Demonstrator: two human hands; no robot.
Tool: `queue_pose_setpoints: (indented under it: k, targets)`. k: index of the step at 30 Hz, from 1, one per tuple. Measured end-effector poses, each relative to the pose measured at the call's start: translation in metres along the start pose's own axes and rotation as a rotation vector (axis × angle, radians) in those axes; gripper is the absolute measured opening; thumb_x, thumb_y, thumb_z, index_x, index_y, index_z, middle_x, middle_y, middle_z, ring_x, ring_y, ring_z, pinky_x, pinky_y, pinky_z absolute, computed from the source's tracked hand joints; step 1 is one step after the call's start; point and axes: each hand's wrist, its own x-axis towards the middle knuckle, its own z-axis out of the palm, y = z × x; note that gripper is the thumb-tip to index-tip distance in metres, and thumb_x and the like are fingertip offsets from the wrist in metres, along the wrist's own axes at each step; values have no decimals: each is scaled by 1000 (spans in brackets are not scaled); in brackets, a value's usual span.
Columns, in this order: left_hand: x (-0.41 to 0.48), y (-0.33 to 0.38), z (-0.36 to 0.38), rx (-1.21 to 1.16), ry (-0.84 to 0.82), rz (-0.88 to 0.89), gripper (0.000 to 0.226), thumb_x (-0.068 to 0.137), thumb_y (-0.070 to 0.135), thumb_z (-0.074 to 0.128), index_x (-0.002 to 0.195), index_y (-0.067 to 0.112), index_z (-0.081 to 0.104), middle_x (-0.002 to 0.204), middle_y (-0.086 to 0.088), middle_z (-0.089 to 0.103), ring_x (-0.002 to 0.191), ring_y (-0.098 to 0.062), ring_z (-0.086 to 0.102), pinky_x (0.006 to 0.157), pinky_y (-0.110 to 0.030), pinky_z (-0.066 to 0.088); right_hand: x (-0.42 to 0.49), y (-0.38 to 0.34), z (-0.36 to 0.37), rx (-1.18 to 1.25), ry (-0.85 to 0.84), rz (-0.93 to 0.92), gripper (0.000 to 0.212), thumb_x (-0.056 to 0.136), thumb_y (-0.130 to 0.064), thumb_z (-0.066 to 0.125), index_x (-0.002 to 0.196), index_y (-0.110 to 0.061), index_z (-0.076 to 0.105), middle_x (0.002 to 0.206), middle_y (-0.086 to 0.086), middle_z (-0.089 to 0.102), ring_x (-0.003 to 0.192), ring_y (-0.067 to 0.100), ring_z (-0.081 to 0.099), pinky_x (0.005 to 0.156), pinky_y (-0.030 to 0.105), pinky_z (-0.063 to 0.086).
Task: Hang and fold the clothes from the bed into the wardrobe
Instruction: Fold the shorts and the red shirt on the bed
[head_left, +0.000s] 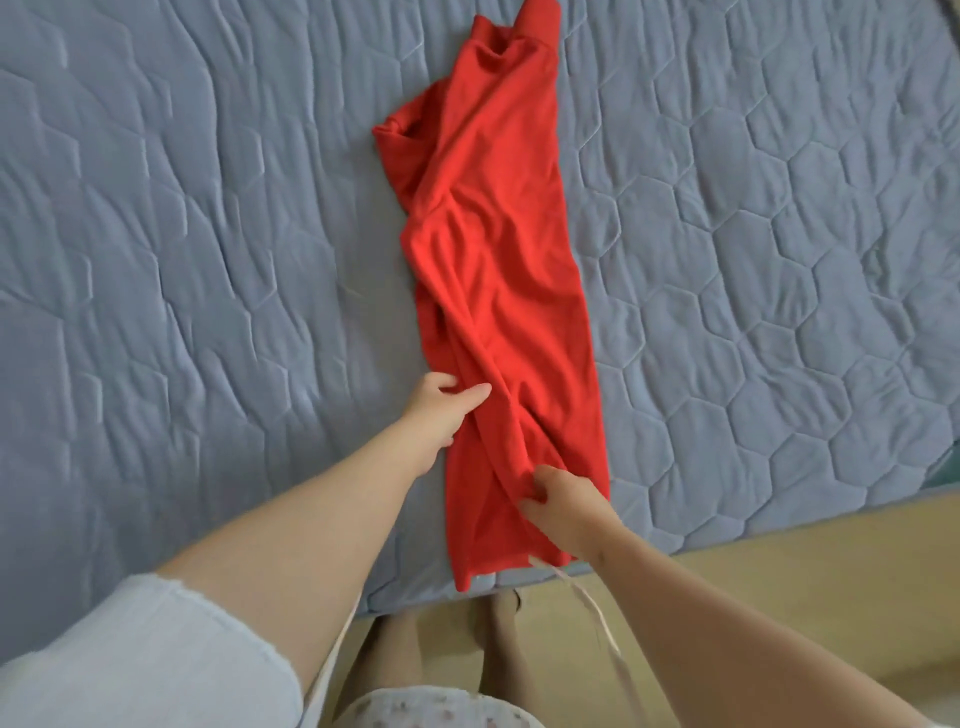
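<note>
Fingers (472, 392) pinch the red garment (498, 260).
Left hand (441, 410) grips its left edge; right hand (561, 499) pinches a fold near the mattress's (208, 234) near edge.

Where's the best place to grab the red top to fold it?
Probably the near end of the red top, by the bed edge, reaching from the standing side, one corner each. It lies as a long narrow strip running away, so that end lifts over the far half. The left hand and right hand grip near there.

pale frayed short sleeve (156, 649), floral-print clothing (431, 709), thin dangling ribbon ties (589, 603).
</note>
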Motion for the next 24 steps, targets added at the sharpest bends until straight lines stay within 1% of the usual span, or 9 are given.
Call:
queue_pose_setpoints:
  k: [2, 4, 7, 9, 12, 13, 15, 18, 24]
  targets:
    - [-14, -16, 7, -12, -63, -57, 43, 84, 36, 65, 119, 20, 47, 111, -2, 58, 95, -17, 54, 81, -32, 42, -7, -10, 13, 128, -44, -60, 10, 86, -22, 56, 88, -15, 50, 85, 5, 56, 81, 23, 52, 63, 25, 29]
    - [-25, -32, 10, -61, -64, -85, 45, 83, 34, 67, 120, 17, 48, 119, -3, 60, 95, -17, 57, 80, -30, 44, -15, -19, 25, 201, -89, -93, 14, 85, -14, 56, 98, -11, 57, 84, 2, 55, 80, 19, 50, 65, 24, 33]
    - [-36, -53, 13, -90, 7, -144, 63, 87, 22, 65, 139, 10, 32, 135, -7, 50, 114, -22, 52, 84, -27, 36, -23, -23, 40, 190, -233, -130, 26, 85, -11, 54, 110, -13, 62, 107, 9, 64, 88, 19, 55, 75, 20, 38]
    - [-36, -67, 15, -103, 96, -183, 56, 89, 14, 61, 138, 6, 35, 132, -12, 51, 116, -25, 51, 87, -31, 38, -25, -20, 41, 140, -271, -143, 27, 89, -14, 53, 114, -11, 62, 118, 8, 62, 98, 22, 56, 78, 20, 37]
    - [-34, -83, 24, -103, 190, -217, 3, 88, 6, 57, 90, 5, 55, 91, -17, 60, 82, -24, 55, 78, -36, 45, -23, -8, 36, 247, -126, -8, 23, 88, -15, 47, 103, -12, 65, 102, 8, 65, 87, 22, 56, 74, 25, 41]
    - [-31, -90, 26, -83, 214, -227, 13, 89, 6, 55, 78, 8, 50, 82, -15, 57, 76, -23, 51, 72, -33, 41, -23, -2, 34, 288, -66, 43, 20, 88, -15, 46, 98, -13, 64, 95, 6, 64, 82, 20, 54, 71, 25, 40]
    - [-27, -97, 28, -21, 258, -213, 14, 92, 8, 50, 78, 8, 49, 84, -16, 56, 79, -25, 52, 70, -31, 39, -19, 10, 31, 314, 71, 128, 15, 86, -15, 46, 94, -15, 60, 95, 5, 61, 82, 22, 54, 69, 25, 38]
    - [-22, -109, 23, 134, 368, -173, 18, 95, 16, 44, 101, 2, 54, 105, -21, 59, 99, -35, 58, 84, -38, 45, -17, 22, 29, 376, 315, 224, 17, 85, -18, 51, 101, -15, 51, 101, 4, 48, 97, 29, 52, 78, 32, 38]
    - [-31, -121, 11, 150, 154, -106, 17, 88, 29, 61, 85, 14, 54, 96, -8, 63, 86, -26, 59, 71, -30, 45, -18, 26, 34, 381, 363, 219, 30, 80, -10, 52, 110, -10, 51, 112, 12, 47, 105, 34, 48, 91, 39, 41]
